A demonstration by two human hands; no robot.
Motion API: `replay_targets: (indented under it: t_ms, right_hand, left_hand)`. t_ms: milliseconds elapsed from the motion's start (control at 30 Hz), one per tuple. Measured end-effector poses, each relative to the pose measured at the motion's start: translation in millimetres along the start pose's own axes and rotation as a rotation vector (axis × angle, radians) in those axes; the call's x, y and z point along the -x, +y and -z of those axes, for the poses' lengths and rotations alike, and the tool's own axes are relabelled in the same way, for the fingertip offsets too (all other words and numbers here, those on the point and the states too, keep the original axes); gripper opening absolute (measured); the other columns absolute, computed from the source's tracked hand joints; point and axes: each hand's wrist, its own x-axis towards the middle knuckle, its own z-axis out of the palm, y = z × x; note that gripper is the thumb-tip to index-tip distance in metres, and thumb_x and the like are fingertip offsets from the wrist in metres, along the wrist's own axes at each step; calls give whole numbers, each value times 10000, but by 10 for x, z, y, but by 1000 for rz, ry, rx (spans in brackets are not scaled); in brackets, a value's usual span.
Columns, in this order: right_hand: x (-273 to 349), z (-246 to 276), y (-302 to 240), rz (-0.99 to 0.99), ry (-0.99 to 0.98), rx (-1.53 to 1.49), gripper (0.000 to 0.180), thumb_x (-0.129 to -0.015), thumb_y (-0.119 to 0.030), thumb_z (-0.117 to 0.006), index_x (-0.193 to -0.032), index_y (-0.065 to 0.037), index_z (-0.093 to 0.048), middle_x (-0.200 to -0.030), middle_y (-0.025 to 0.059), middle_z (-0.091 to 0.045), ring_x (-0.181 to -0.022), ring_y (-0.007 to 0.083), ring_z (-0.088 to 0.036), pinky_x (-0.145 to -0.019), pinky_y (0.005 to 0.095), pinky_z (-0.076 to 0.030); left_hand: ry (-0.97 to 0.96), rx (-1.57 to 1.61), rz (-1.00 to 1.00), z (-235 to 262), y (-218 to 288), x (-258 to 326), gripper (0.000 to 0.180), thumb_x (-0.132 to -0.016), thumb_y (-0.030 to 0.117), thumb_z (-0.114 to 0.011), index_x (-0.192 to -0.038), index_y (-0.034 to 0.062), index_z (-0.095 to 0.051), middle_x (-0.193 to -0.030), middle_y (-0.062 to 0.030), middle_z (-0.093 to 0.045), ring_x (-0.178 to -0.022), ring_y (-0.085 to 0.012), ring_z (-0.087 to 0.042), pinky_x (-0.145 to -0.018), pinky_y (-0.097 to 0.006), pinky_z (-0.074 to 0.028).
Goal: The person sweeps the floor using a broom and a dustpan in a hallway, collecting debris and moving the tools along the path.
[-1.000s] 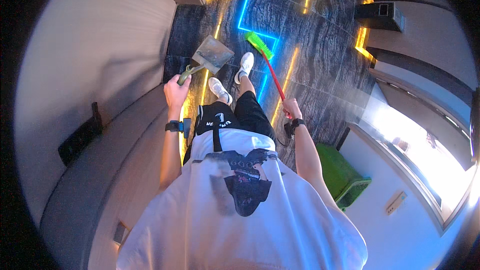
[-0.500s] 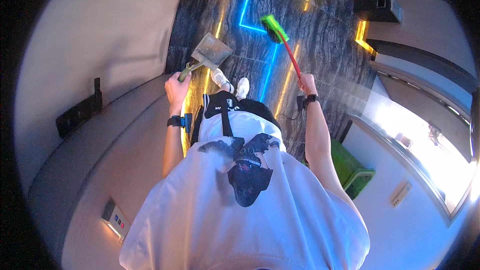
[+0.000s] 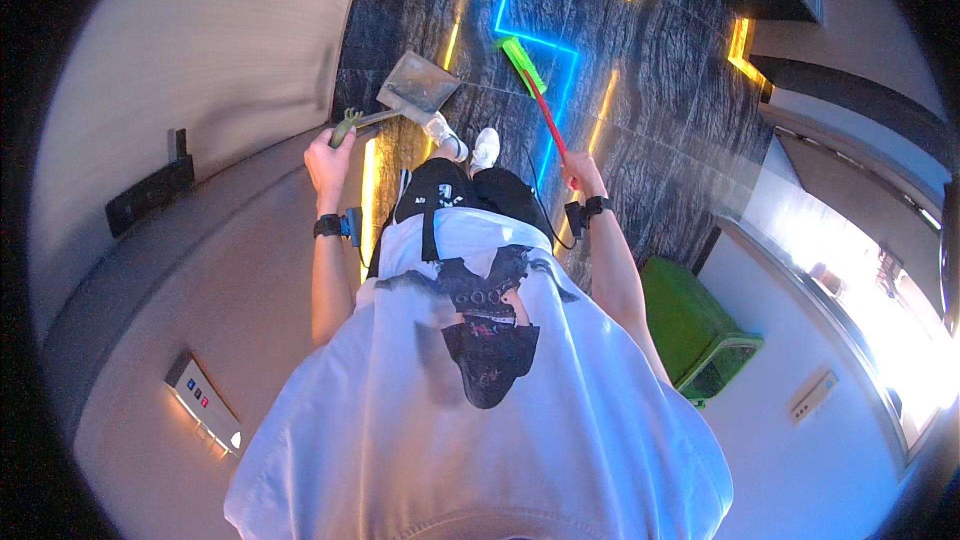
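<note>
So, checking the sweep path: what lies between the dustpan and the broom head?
In the head view, only bare dark marble floor lies between the dustpan and the broom head.

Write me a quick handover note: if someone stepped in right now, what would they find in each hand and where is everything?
Left hand: closed on the green handle of the grey dustpan, held out over the dark marbled floor.
Right hand: closed on the red stick of the green-headed broom, its head down at the floor ahead of the white shoes.
Done: both tools are in hand.
Left: no dirt shows in the pan; whether any lies on the floor cannot be told.
Nearby: a green bin at the right.
</note>
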Motion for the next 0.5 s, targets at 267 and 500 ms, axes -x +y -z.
replay_targets:
  t_ms: [267, 500]
  right_hand:
    - [216, 446, -103, -332, -12, -801, 221, -981, -166, -486, -972, 47, -548, -590, -11, -441, -406, 74, -375, -353, 218, -263]
    - [-373, 272, 208, 625, 272, 1232, 181, -798, -104, -613, -619, -101, -583, -559, 55, -570, -420, 213, -544, -375, 366, -363]
  left_hand:
    - [6, 27, -34, 20, -9, 251, 344, -862, 367, -745, -897, 26, -718, -830, -253, -675, -806, -444, -668, -678, -476, -514]
    - [-14, 70, 25, 17, -89, 453, 374, -852, 395, -746, -928, 29, -736, -793, -263, -670, -784, -450, -667, -677, -473, -517]
